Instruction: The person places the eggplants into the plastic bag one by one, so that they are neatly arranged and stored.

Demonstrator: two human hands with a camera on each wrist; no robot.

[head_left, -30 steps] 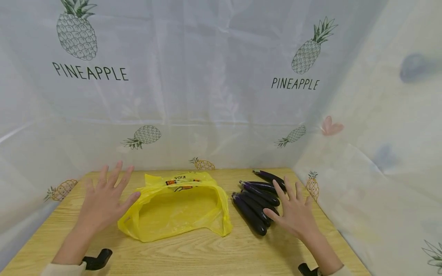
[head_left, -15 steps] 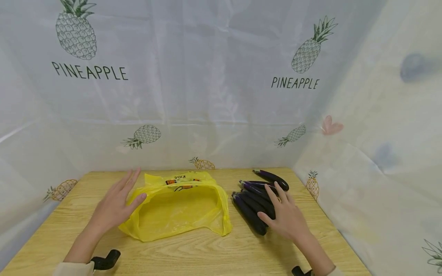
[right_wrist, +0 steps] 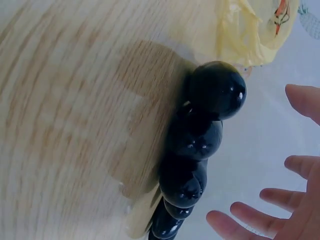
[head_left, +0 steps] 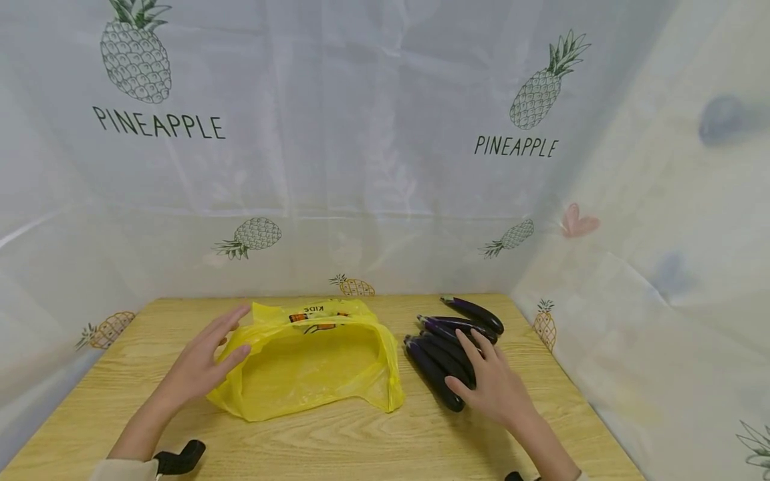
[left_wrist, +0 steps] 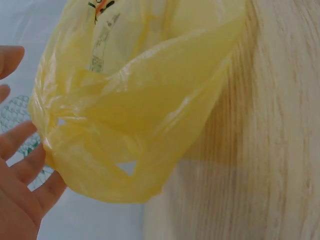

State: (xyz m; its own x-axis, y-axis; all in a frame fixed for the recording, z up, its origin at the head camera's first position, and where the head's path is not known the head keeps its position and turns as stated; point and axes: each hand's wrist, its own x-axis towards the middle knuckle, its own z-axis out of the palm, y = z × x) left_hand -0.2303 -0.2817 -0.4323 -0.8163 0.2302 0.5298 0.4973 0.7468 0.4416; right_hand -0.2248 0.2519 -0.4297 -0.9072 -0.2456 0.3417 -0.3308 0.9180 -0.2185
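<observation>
A yellow plastic bag (head_left: 313, 367) lies on the table with its mouth spread toward me. My left hand (head_left: 201, 361) is at the bag's left side, fingers loosely bent and thumb apart; in the left wrist view its fingertips meet the yellow plastic (left_wrist: 115, 110) without a visible grip. Several dark purple eggplants (head_left: 436, 374) lie side by side to the right of the bag. Over them hovers my right hand (head_left: 496, 387), its fingers spread. The right wrist view shows a gap between those fingers and the rounded eggplant ends (right_wrist: 217, 90).
Under everything is a light wood-grain table (head_left: 337, 447). Pale sheeting (head_left: 373, 167) printed with pineapples stands around its back and sides. One eggplant (head_left: 472, 312) lies farthest back, slightly apart from the others.
My left hand has moved right, to the bag's left edge, and its spread fingers have relaxed. The right hand has shifted left and lower over the eggplants. Bag and eggplants look unmoved.
</observation>
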